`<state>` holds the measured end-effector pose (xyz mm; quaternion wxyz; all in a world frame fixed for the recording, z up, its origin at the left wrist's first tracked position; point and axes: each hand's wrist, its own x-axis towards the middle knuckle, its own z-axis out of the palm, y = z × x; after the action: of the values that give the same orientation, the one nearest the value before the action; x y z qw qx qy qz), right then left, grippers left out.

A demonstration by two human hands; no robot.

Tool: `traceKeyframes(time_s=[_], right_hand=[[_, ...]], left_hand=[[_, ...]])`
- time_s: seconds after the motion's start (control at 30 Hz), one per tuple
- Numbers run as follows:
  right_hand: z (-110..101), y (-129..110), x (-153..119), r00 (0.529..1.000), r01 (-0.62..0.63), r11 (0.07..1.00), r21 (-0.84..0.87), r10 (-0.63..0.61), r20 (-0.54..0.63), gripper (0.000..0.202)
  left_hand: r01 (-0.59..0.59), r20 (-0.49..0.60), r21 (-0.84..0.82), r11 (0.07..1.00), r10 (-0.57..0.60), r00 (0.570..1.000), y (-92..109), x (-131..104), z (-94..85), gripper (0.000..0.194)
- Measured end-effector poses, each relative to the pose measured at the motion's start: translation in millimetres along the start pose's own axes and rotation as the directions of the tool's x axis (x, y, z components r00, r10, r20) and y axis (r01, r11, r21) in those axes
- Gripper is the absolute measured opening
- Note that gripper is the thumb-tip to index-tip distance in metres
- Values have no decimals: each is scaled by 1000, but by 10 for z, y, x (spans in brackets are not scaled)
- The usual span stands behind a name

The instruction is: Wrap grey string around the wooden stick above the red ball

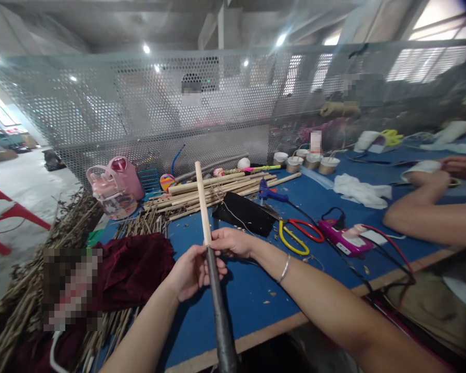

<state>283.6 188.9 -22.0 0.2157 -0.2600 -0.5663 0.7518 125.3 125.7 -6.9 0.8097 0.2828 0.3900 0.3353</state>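
Note:
A long rod runs up from the bottom edge. Its far part is a pale wooden stick point(204, 207). Its near part is a dark grey, thicker pole point(219, 305). The two parts meet at my fingers. My left hand point(192, 272) closes round the rod from the left, just below the joint, with its thumb at the seam. From the right, my right hand point(233, 243) pinches the joint, a silver bangle on its wrist. Some fingertips are hidden behind the rod. Beyond them lie a black cloth point(244, 213) and more pale wooden sticks point(233, 185).
Yellow-and-red-handled scissors point(295, 235), a blue glue gun point(272, 192) and a magenta power strip point(344, 239) lie to the right. Maroon cloth point(135, 269) and dry twigs point(27, 280) are left. Another person's arm point(431, 212) rests at far right. Perforated metal screen point(147, 103) stands behind.

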Motion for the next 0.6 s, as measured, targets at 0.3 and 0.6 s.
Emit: traceKeyframes(time_s=[0.3, 0.6], right_hand=[[11, -45, -12, 1000, -15, 1000, -22, 15, -1, 35], [-85, -206, -77, 994, -111, 943, -315, 109, -24, 45]], left_hand=[[34, 49, -342, 939, -18, 999, -96, 62, 111, 21], [7, 11, -346, 938, -3, 1000, -133, 86, 107, 16]])
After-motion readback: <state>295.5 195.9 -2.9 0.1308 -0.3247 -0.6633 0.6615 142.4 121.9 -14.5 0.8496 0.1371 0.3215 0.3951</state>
